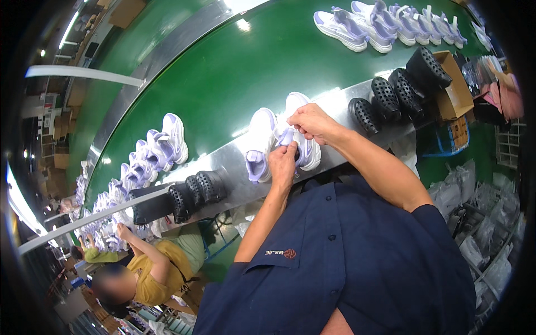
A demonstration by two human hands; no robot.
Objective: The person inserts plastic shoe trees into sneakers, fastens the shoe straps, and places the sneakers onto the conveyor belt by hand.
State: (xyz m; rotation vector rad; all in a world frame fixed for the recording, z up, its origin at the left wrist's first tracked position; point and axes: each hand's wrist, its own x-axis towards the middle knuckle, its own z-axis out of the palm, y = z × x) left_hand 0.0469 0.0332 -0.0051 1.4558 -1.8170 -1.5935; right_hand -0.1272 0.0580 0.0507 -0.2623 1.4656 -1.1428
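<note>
A white and lavender sneaker (310, 152) rests in front of me at the near edge of the line, toe pointing away. My left hand (283, 161) grips it at the tongue and collar, thumb on top. Over the lacing area, my right hand (314, 121) is closed in a pinch. Whatever is between those fingertips is too small to make out. Just left of this shoe stands a matching sneaker (261, 125), untouched, also toe away. My hands cover part of the gripped shoe's upper.
Black perforated shoe forms (385, 97) lie to the right beside a cardboard box (453, 84); more black forms (209, 186) lie left. Sneakers line the green belt (223, 72) on both sides. A co-worker in a yellow shirt (162, 273) works at left. Bagged items (486, 195) fill a rack at right.
</note>
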